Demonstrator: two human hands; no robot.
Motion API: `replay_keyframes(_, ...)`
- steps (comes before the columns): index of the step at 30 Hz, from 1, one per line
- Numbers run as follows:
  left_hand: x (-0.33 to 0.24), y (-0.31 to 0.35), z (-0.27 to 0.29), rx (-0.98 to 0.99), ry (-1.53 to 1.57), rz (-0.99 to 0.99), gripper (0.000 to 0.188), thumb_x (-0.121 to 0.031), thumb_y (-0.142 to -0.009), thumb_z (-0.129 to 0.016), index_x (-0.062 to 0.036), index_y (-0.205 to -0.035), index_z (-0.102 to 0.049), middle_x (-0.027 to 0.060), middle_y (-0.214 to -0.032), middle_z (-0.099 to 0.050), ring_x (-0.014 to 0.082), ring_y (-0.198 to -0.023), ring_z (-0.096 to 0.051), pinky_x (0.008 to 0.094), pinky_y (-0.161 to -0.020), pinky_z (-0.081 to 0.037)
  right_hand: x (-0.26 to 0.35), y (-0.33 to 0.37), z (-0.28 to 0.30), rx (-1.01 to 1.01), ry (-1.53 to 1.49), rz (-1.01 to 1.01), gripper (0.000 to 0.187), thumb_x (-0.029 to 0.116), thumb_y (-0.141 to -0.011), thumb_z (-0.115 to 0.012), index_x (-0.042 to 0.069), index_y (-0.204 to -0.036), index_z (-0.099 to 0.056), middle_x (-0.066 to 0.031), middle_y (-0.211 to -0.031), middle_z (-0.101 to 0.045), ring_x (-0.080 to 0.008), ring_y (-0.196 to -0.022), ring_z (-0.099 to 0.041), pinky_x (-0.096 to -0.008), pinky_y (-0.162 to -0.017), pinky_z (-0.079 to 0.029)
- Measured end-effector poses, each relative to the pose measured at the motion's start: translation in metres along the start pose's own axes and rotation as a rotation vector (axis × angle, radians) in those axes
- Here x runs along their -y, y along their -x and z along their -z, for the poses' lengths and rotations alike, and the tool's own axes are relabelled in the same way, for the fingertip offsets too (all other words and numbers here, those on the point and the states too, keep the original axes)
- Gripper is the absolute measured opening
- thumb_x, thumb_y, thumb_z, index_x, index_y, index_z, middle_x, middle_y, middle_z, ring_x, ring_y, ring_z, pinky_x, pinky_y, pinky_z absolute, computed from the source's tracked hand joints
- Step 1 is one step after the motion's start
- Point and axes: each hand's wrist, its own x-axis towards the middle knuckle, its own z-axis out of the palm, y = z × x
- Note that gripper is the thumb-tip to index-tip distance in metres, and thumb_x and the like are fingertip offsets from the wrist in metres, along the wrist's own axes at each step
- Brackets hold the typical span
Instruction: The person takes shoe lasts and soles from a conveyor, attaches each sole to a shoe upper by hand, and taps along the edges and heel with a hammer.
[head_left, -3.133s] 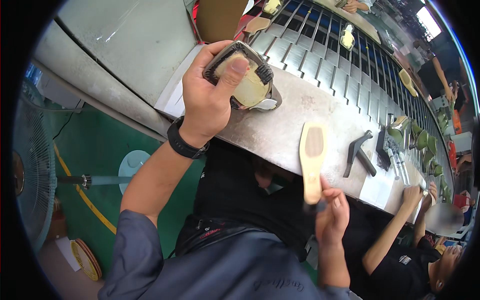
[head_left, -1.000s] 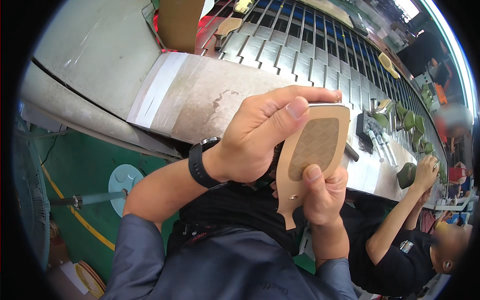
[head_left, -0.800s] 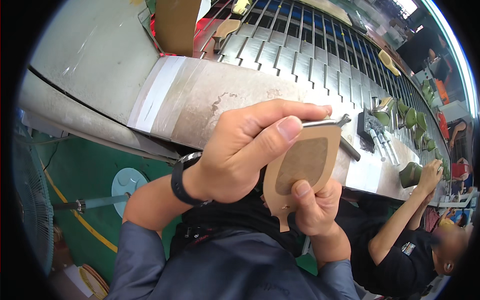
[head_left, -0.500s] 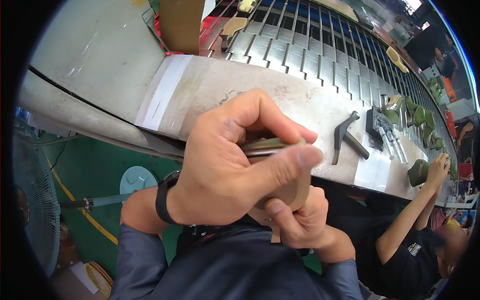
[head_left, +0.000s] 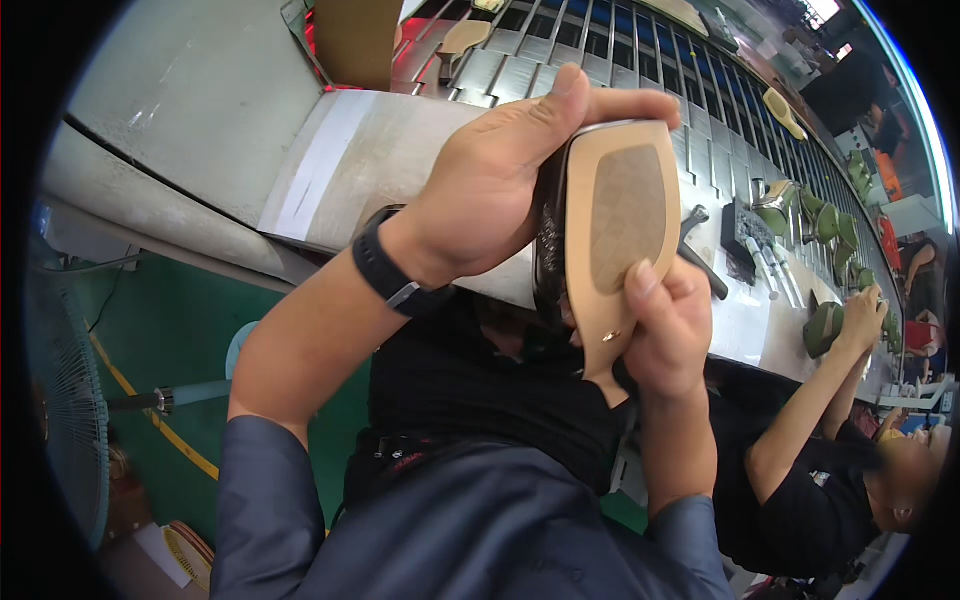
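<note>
A shoe stands toe up between my hands with its underside facing me. Its sole is tan, with a rough grey-brown patch over the forefoot and a small metal piece near the heel end. Along its left side shows a dark glossy edge. My right hand grips the narrow part toward the heel, thumb pressed on the sole. Against the toe and left side lies my left hand, open, thumb raised and a finger stretched across the toe tip. Its other fingers are hidden behind the shoe.
Behind the shoe, a hammer lies on the bench beside a black block and white marker pens. Green shoes stand on the slatted conveyor. A co-worker handles one at right. A fan is at left.
The shoe has been raised and turned so its sole faces me. My left hand has moved up, from a pinch over the shoe to lying along its toe. My right hand still grips it.
</note>
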Motion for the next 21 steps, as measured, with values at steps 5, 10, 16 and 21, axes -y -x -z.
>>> replay_keyframes(5, 0.023, -0.010, 0.004, 0.034, -0.108, -0.098, 0.065, -0.048, -0.115, -0.033, 0.0032, -0.152, -0.047, 0.0168, -0.148, -0.059, 0.0233, -0.134, -0.059, 0.0393, -0.116, -0.046, -0.003, -0.009, 0.016, -0.064, -0.023, 0.056, 0.041, 0.027, -0.110, -0.052, -0.011, -0.118, -0.064, -0.0228, -0.091, -0.075, -0.0260, -0.070, -0.076, -0.0307, -0.056, -0.063)
replay_keyframes(10, 0.030, -0.018, 0.006, 0.047, -0.130, -0.126, 0.054, -0.037, -0.114, -0.045, 0.0035, -0.150, -0.048, 0.0116, -0.135, -0.066, 0.0162, -0.122, -0.065, 0.0328, -0.107, -0.053, -0.005, -0.013, 0.027, -0.019, -0.031, 0.109, 0.034, 0.024, -0.110, -0.057, -0.007, -0.117, -0.067, -0.0183, -0.094, -0.076, -0.0224, -0.071, -0.076, -0.0335, -0.065, -0.064)
replay_keyframes(16, 0.037, -0.020, 0.011, 0.050, -0.278, -0.188, 0.055, -0.037, -0.114, -0.046, 0.0021, -0.154, -0.045, 0.0107, -0.136, -0.065, 0.0151, -0.124, -0.063, 0.0307, -0.108, -0.051, -0.006, -0.017, 0.032, -0.054, -0.001, 0.120, 0.032, 0.023, -0.110, -0.058, -0.006, -0.118, -0.067, -0.0171, -0.094, -0.076, -0.0228, -0.072, -0.076, -0.0343, -0.062, -0.065)
replay_keyframes(21, 0.044, -0.015, 0.020, 0.115, -0.324, -0.246, 0.061, -0.037, -0.113, -0.050, 0.0004, -0.159, -0.037, 0.0117, -0.148, -0.057, 0.0164, -0.135, -0.055, 0.0313, -0.115, -0.043, -0.005, -0.020, 0.031, -0.083, 0.003, 0.123, 0.032, 0.023, -0.110, -0.057, -0.006, -0.118, -0.068, -0.0167, -0.092, -0.076, -0.0217, -0.070, -0.075, -0.0334, -0.061, -0.063)
